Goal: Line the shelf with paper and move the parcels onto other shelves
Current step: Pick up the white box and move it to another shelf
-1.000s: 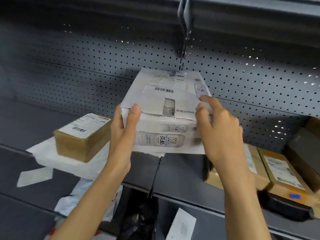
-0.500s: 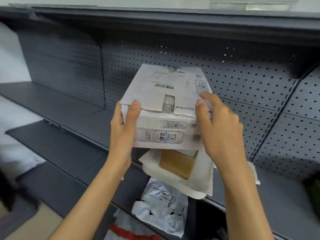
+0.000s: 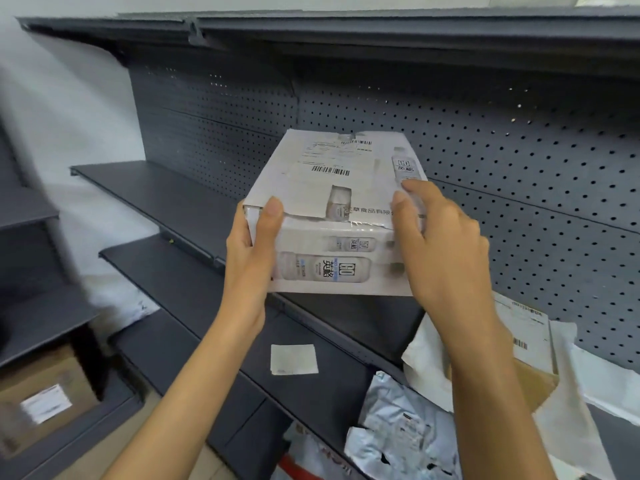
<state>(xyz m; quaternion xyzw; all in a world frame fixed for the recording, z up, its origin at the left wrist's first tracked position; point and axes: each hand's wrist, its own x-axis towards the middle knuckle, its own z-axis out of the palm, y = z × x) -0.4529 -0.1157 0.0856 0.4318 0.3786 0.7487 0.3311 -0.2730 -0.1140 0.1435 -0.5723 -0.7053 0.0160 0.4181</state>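
Since half a second ago the view has swung left, so bare grey metal shelves (image 3: 166,199) now fill the left side while the white printed carton with a torn paper wrap (image 3: 332,216) stays raised in mid-air at centre, above the shelf edge. The left hand (image 3: 251,251) grips its near left corner, thumb on top; the right hand (image 3: 440,247) clamps the near right corner. Both grips sit only on the near end, so the far end could dip. The torn wrap might slide or rip further under the fingers. Below right, a brown cardboard parcel on crumpled white paper (image 3: 533,344) overhangs its shelf and could be knocked.
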